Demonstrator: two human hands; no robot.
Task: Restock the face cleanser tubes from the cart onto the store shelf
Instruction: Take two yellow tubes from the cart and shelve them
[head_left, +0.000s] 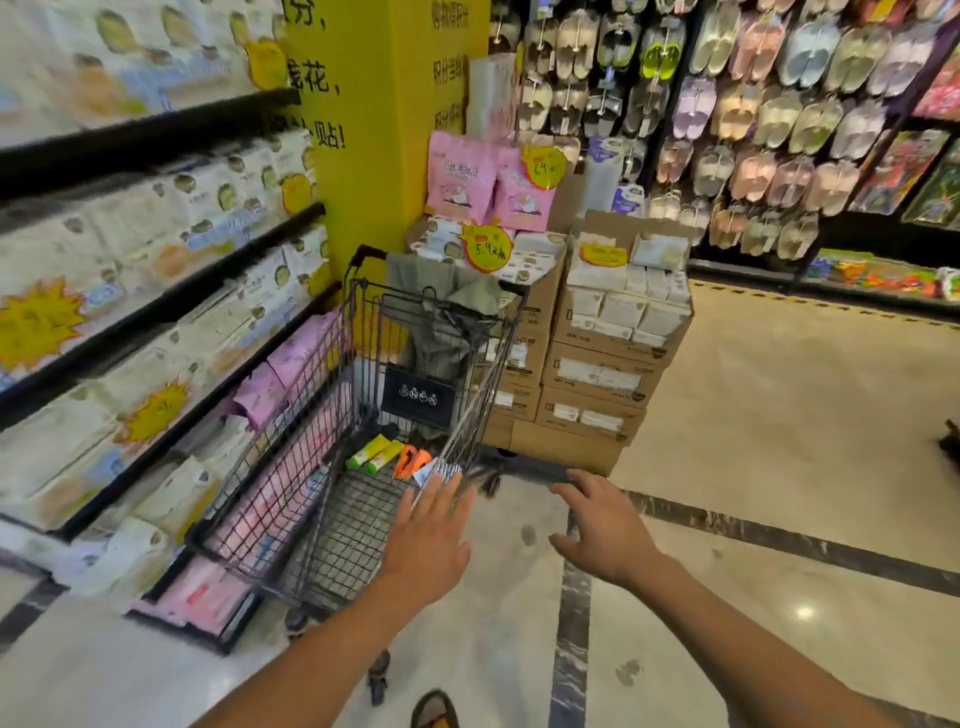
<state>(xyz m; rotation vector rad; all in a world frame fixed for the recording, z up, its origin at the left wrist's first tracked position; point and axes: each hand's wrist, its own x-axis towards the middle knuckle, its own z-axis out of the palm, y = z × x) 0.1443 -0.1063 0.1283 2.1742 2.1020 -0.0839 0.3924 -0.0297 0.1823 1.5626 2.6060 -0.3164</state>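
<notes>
A dark wire shopping cart stands in the aisle beside the left shelving. On its floor lie two yellow cleanser tubes with green caps, two orange tubes and a pale tube. My left hand is spread flat over the cart's near right rim, fingers apart, holding nothing. My right hand hovers to the right of the cart above the floor, fingers spread and empty. A grey-green cloth bag sits in the cart's far end.
Black shelves on the left carry packs of tissue. A yellow pillar rises behind the cart. Stacked cardboard boxes of tissue stand right of the cart. Slippers hang on the far wall. My sandalled foot shows at the bottom.
</notes>
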